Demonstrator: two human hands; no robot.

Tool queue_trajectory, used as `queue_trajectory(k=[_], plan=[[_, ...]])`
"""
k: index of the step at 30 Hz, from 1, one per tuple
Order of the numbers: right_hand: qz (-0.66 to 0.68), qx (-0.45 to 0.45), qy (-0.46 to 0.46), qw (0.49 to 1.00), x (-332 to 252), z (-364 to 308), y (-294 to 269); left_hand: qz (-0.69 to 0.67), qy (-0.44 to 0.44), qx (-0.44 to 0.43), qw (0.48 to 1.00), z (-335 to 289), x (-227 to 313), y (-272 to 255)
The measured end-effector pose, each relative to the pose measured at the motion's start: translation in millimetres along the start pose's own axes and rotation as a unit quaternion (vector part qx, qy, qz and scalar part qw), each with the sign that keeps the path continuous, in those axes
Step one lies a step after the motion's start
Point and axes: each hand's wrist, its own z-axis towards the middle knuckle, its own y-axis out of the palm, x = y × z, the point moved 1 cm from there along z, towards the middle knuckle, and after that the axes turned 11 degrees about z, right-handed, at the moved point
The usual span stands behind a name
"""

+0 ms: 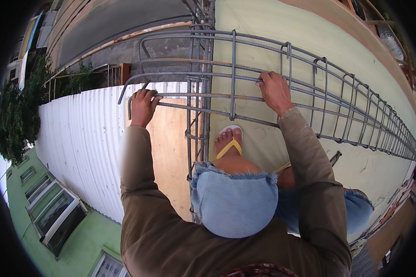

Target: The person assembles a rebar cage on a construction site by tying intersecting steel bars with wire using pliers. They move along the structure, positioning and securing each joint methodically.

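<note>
A long cage of grey steel rebar (233,76), tied with square stirrups, stretches across in front of me and narrows away to the far right. My left hand (144,108) is closed around a bar near the cage's left end, where several bars are bent into hooks. My right hand (278,94) grips one of its long bars, just right of the first stirrup, with the fingertips partly hidden. Beneath the cage's left part, another set of rebar (189,117) with ties runs crosswise along the slab edge. My foot in a yellow-strapped flip-flop (234,147) rests close to that edge.
I am on a pale yellowish slab (259,138). Past its left edge are a plywood sheet (171,143), white corrugated sheeting (83,138) and a green building (92,235) with windows. A rusty pipe (120,40) slants across the upper left, near leafy branches (16,111).
</note>
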Motion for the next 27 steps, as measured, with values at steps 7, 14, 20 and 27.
queue_trajectory(k=[7,14,20,27], plan=[[0.038,0.031,-0.010,0.999,2.4,0.4,1.7,-0.022,-0.026,-0.030,0.999,6.5,-1.0,-3.4],[0.047,0.069,-0.026,0.996,4.6,-1.7,4.4,-0.010,-0.017,-0.028,0.999,7.6,-3.4,-8.6],[0.020,0.105,-0.039,0.994,5.5,-5.7,4.0,0.029,-0.001,-0.018,0.999,6.6,-15.2,-6.0],[-0.036,0.111,-0.103,0.988,8.6,0.0,3.4,0.027,-0.001,-0.061,0.998,10.1,-21.3,0.6]])
